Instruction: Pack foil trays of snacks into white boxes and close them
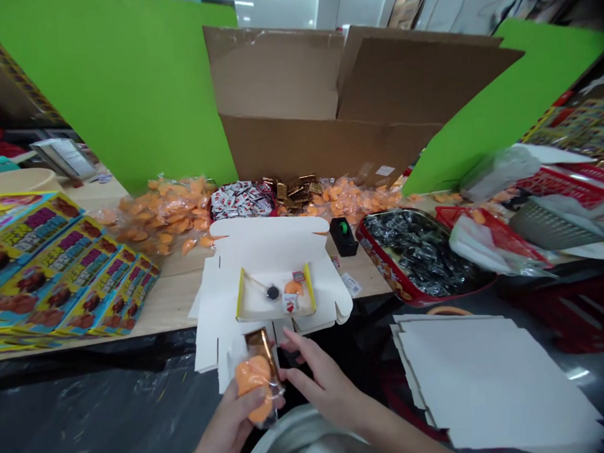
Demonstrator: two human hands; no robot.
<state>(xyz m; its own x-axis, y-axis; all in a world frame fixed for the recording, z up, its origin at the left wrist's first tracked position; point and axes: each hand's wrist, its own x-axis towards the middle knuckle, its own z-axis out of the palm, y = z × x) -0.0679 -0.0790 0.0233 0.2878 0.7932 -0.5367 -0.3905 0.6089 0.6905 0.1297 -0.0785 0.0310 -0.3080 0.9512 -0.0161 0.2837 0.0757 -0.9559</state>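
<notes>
My left hand (225, 427) is closed round a clear packet with an orange piece (255, 382) and a gold-brown wrapper (261, 342), held low in front of me. My right hand (323, 379) sits beside it, its fingers curled and touching the packet's edge. Just beyond them an open white carton (273, 244) lies on the table edge. Its yellow-rimmed tray (240, 299) holds a small black item (272, 292), an orange piece (293, 287) and small printed sachets (289, 303).
Orange packets (166, 216), red-white sachets (241, 199) and gold wrappers (295, 185) are heaped before a big cardboard box (328, 145). A red tin of dark packets (418, 255), a black tape dispenser (343, 237), colourful printed boxes (58, 264) and flat white sheets (489, 378) surround me.
</notes>
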